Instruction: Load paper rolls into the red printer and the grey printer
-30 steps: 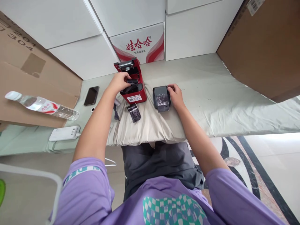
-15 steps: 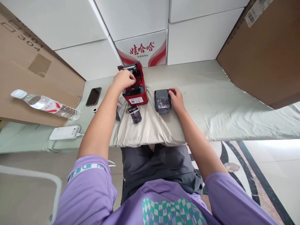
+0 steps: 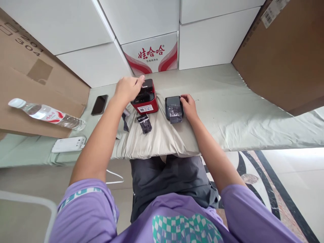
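Note:
My left hand (image 3: pixel 128 88) is at the lid of a red and black label printer (image 3: pixel 148 107), its fingers pressed together on the lid's left edge. The lid is nearly down, with a dark gap at the front. My right hand (image 3: pixel 188 105) grips the right edge of a smaller black printer (image 3: pixel 173 101), which stands to the right. A dark printed strip (image 3: pixel 175 114) hangs over its front. A separate dark printed slip (image 3: pixel 144 124) lies in front of the red printer. Another dark slip (image 3: pixel 125 123) is partly hidden by my left forearm.
A phone (image 3: pixel 99 104), a white power bank (image 3: pixel 69 144) and a water bottle (image 3: pixel 48 114) are on the left. Brown cartons (image 3: pixel 275 64) stand at both sides, and white boxes (image 3: pixel 152 55) form a wall behind the cloth-covered surface (image 3: pixel 217 101).
The red printer's lid has swung from upright to nearly down, with my left hand moving along at its edge. My right hand stays at the black printer.

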`<state>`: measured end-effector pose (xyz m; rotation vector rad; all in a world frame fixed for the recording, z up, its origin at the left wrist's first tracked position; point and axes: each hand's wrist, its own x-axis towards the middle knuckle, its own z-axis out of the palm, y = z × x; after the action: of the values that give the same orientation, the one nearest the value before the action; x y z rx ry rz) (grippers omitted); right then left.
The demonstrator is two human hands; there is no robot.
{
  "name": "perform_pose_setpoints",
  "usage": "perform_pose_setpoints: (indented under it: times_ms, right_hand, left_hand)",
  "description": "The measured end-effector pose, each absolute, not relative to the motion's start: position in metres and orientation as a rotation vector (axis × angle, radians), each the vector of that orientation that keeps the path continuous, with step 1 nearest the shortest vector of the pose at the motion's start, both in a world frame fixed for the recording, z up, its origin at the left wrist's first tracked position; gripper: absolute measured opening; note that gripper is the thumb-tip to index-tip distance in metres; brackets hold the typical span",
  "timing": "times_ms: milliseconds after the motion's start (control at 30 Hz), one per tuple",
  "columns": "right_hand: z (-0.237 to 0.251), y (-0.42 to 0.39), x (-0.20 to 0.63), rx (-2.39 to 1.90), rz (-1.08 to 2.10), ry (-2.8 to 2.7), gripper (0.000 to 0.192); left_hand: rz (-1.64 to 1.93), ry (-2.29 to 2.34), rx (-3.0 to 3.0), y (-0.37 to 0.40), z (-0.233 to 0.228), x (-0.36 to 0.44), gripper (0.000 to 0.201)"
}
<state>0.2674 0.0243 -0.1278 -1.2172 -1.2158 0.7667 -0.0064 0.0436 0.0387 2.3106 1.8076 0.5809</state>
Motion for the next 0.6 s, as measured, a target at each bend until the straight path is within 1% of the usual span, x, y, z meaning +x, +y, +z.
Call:
perform_pose_setpoints:
  times_ms: [100,333,467,600]
  right_hand:
    - [-0.129,0.025,0.267,-1.218,0.756,-1.221,0.024]
    - [-0.13,0.025,0.269,-1.205,0.78,-1.209,0.029]
    - [-0.129,0.021,0.268,-1.21,0.796,-1.177,0.031]
    - [-0.127,0.017,0.267,-1.217,0.798,-1.179,0.033]
  left_hand:
    - [0.43,1.886,2.355,0.034,0.037,-0.007,0.065]
    - [0.409,1.928,2.354,0.043,0.036,-0.004,0.065]
    - [0.483,1.944,2.281,0.051,0.035,0.004,0.062]
    - [0.708,1.866,2.191,0.04,0.031,0.018,0.058]
